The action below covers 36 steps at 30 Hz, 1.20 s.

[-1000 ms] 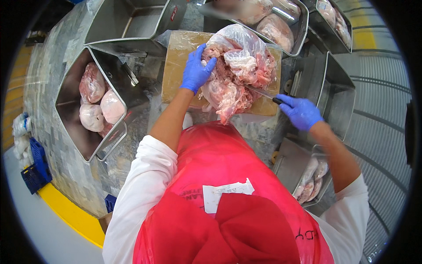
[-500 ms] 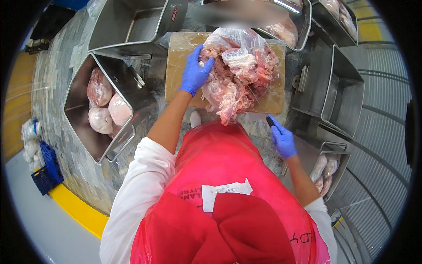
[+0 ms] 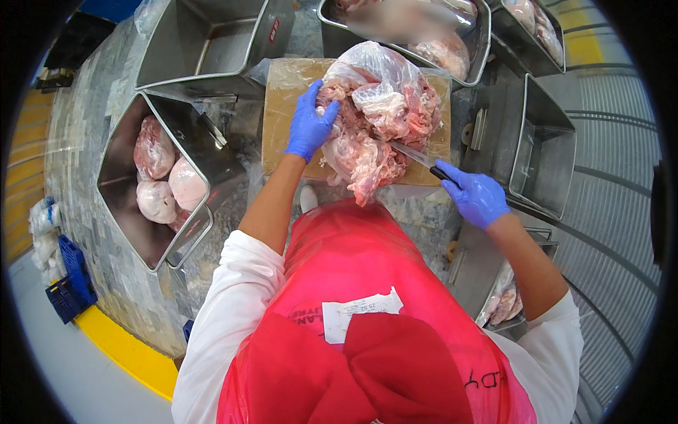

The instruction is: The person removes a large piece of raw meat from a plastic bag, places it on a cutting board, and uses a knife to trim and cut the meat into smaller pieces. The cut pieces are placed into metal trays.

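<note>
A large piece of raw pink meat (image 3: 374, 120) with whitish membrane lies on the tan cutting board (image 3: 282, 116). My left hand (image 3: 311, 126), in a blue glove, grips its left edge, with some fingertips hidden against the flesh. From the right, my gloved right hand (image 3: 477, 196) is closed round the black handle of a knife (image 3: 443, 174). The blade points up and left, its tip at the meat's lower right side; whether it is inside the flesh I cannot tell.
To the left stands a metal tub (image 3: 116, 191) holding several meat pieces (image 3: 155, 201). Another metal tub (image 3: 155, 60) sits far left, and a meat-filled one (image 3: 482, 63) beyond the board. More metal tubs (image 3: 572, 155) line the right side.
My right hand has moved up and left with the knife, bringing the blade from below the board's edge to the meat. My left hand keeps its hold.
</note>
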Motion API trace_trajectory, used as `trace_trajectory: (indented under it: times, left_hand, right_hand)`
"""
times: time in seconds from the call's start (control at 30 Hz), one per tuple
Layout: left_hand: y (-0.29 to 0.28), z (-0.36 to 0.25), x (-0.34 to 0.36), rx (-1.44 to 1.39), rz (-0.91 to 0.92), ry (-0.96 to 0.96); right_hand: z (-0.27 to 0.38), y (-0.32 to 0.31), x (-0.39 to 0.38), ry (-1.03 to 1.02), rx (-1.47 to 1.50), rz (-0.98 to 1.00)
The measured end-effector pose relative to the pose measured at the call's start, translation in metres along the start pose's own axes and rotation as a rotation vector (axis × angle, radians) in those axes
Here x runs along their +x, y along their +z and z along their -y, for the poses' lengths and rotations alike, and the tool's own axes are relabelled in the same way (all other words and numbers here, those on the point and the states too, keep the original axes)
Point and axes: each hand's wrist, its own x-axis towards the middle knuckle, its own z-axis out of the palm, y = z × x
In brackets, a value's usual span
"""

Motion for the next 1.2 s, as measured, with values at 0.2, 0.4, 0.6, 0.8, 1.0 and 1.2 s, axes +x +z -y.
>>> trace_trajectory:
  times: [0.2, 0.4, 0.6, 0.8, 1.0, 1.2]
  left_hand:
    - [0.005, -0.002, -0.005, 0.028, -0.061, -0.035]
    - [-0.003, -0.014, 0.001, 0.164, -0.008, -0.094]
    - [0.001, -0.001, 0.006, 0.094, -0.016, -0.02]
    - [0.0, -0.007, 0.008, 0.041, -0.004, -0.026]
    - [0.007, -0.008, -0.001, 0.033, -0.085, -0.053]
    - [0.016, -0.021, -0.019, 0.179, -0.203, -0.161]
  right_hand:
    - [-0.027, 0.044, 0.016, -0.125, 0.011, -0.174]
    - [-0.017, 0.159, 0.034, -0.081, 0.189, -0.441]
    - [0.008, 0.154, 0.051, -0.157, 0.805, -0.444]
    - [-0.048, 0.026, 0.002, -0.095, 0.329, 0.029]
    - [-0.018, -0.066, 0.05, -0.245, 0.124, 0.287]
    - [-0.001, -0.036, 0.055, -0.1, 0.312, 0.288]
